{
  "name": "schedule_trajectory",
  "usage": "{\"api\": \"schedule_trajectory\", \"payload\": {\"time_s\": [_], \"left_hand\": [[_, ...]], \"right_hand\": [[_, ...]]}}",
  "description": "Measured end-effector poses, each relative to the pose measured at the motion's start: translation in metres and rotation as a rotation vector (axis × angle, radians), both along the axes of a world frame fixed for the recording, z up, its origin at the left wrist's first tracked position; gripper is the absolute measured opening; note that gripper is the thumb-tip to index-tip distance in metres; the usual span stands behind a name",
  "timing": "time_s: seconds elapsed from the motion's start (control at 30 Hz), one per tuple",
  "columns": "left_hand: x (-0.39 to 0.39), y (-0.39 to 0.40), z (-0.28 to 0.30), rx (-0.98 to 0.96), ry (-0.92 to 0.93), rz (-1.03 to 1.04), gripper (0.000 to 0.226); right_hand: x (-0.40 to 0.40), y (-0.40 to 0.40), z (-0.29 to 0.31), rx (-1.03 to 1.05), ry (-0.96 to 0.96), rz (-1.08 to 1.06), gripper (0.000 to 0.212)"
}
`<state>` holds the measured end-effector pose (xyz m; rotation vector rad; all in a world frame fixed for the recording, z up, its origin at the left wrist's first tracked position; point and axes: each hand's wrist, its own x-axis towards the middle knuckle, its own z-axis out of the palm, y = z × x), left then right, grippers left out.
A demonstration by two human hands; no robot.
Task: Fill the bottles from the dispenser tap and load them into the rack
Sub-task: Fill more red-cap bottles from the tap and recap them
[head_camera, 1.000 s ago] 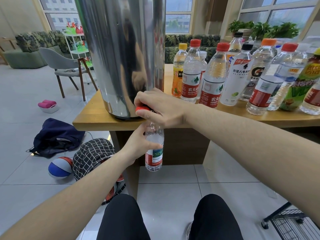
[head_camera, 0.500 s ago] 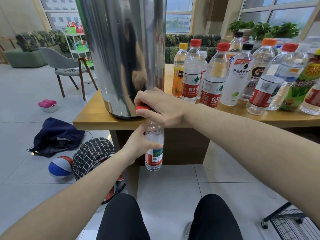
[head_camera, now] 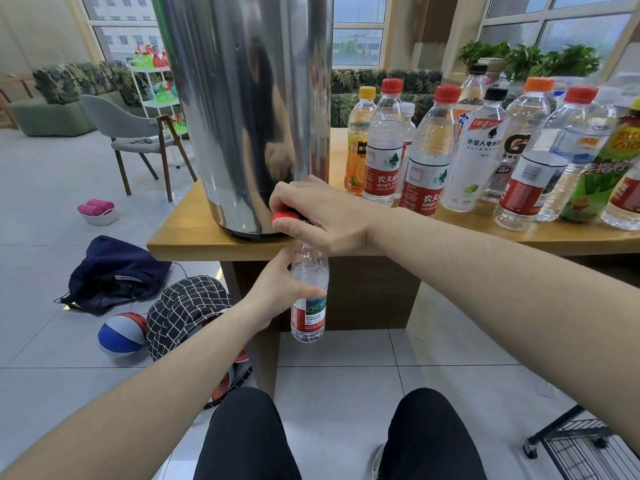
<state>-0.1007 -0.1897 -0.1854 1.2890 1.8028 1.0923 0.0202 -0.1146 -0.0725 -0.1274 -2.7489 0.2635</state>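
Dispenser: tall steel urn standing at the left near corner of the wooden table; its base comes almost to the near edge.

Tap: red tap lever at the foot of the urn, projecting past the table edge; the spout itself is hidden under the hand.

Left hand: left hand comes up from the lower left, fingers and thumb wrapped round the upper body of the bottle, just above its label. A firm hold, not a pinch.

Bottle being filled: clear water bottle, red-and-green label, uncapped, long axis upright, hanging in the air below the table edge; its mouth sits directly beneath the tap, hidden by the hand above. Water shows in it, level uncertain, apparently up near the shoulder.

Right hand: right hand reaches in from the right, curled over the red lever with thumb below it; it grips the lever directly above the bottle's mouth.

Turning relation: lever, spout and bottle neck are stacked in one vertical line; the left hand is lower and nearer, the right above.

Waiting bottles: row of capped bottles on the table to the right, well apart.

Rack: black wire rack on the floor at the near right, no bottle visible in it.
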Motion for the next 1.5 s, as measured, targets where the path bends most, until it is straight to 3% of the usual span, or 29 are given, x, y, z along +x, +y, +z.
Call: {"api": "schedule_trajectory", "payload": {"time_s": [1.5], "left_hand": [[0.0041, -0.0027, 0.0037, -0.009, -0.012, 0.009, 0.085]], "right_hand": [[0.0053, -0.0094, 0.0072, -0.034, -0.038, -0.046, 0.035]]}}
